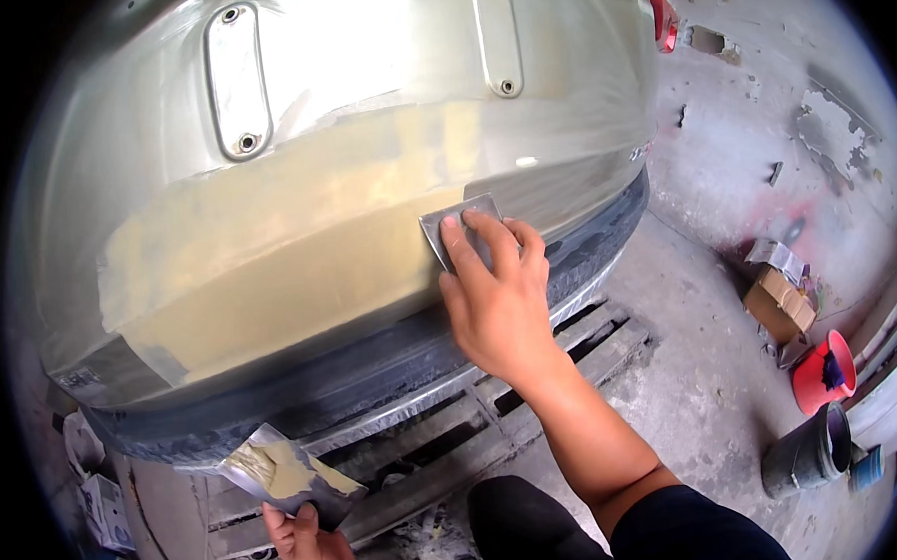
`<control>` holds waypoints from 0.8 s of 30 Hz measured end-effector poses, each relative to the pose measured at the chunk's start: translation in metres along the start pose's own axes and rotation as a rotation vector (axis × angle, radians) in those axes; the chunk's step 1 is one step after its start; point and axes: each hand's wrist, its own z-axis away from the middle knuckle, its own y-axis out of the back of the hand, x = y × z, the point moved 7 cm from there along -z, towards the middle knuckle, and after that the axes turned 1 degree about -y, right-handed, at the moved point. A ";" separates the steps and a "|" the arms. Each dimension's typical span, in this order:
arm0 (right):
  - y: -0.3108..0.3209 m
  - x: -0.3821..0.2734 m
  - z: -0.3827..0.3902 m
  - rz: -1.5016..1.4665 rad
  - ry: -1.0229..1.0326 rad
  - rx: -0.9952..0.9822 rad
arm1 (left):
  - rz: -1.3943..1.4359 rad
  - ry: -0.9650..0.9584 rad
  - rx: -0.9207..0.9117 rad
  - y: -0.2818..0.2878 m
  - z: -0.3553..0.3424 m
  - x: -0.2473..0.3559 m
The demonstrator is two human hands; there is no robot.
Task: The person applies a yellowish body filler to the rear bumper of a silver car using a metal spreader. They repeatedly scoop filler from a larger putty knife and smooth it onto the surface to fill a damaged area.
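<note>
A curved silver car panel [142,187] fills the upper left, with a broad band of pale yellow body filler [297,303] smeared across its lower part. My right hand [507,318] presses a flat, square metal spreader [480,203] against the panel at the right end of that band, fingertips on its face. Low in the view, my left hand [307,542] grips the near edge of a thin dark mixing plate [327,503]. Yellow filler [282,470] lies on the plate in a thick lump and a smear.
Beneath the panel runs a dark lower bumper strip [345,361], above a wooden pallet [442,420]. To the right stand a cardboard box [780,302], a red bucket [814,381] and a black bucket [796,460], near a stained wall [746,123].
</note>
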 end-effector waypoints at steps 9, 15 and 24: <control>-0.013 0.002 0.026 -0.014 -0.010 -0.082 | 0.004 0.003 0.000 0.001 -0.001 -0.006; -0.017 0.003 0.042 -0.034 -0.033 -0.165 | 0.025 0.014 -0.016 0.002 -0.001 -0.007; 0.001 0.000 0.049 -0.031 -0.048 -0.283 | 0.083 0.075 -0.034 -0.012 0.006 -0.011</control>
